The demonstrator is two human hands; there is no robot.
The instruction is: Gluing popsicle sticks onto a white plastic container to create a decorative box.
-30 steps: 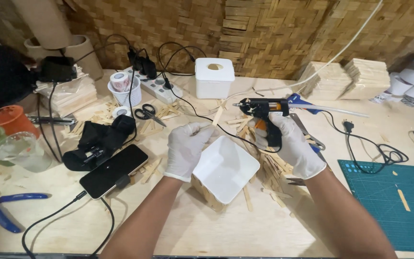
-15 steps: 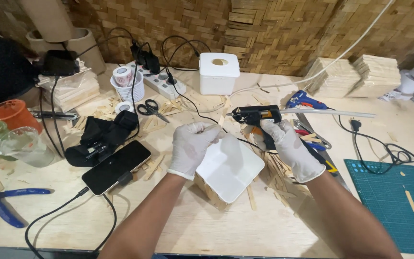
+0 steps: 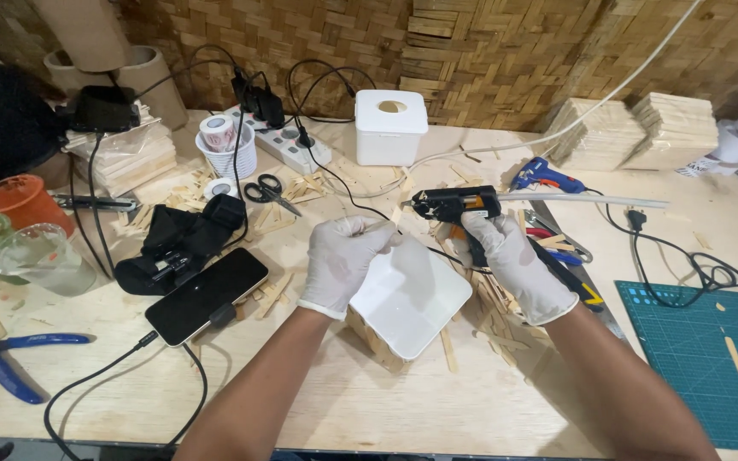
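Both my hands wear white gloves. My right hand (image 3: 512, 260) grips a black glue gun (image 3: 454, 205) by its handle, nozzle pointing left, a long white glue stick jutting out behind it to the right. My left hand (image 3: 343, 260) pinches a thin wooden stick (image 3: 383, 224) just left of the nozzle. Below the hands lies a white square lid (image 3: 410, 300) on a small box of wooden sticks (image 3: 369, 335), with loose wooden sticks (image 3: 489, 307) scattered around it.
A black phone (image 3: 207, 295) on a cable and a black strap bundle (image 3: 183, 243) lie left. Scissors (image 3: 268, 191), a power strip (image 3: 288, 149), a white box (image 3: 390, 126), blue pliers (image 3: 10, 365), cups (image 3: 32, 256) and a green cutting mat (image 3: 711, 358) surround the work spot.
The glue gun has moved left, closer to my left hand. My left hand has lifted off the white lid and now pinches a thin stick by the nozzle.
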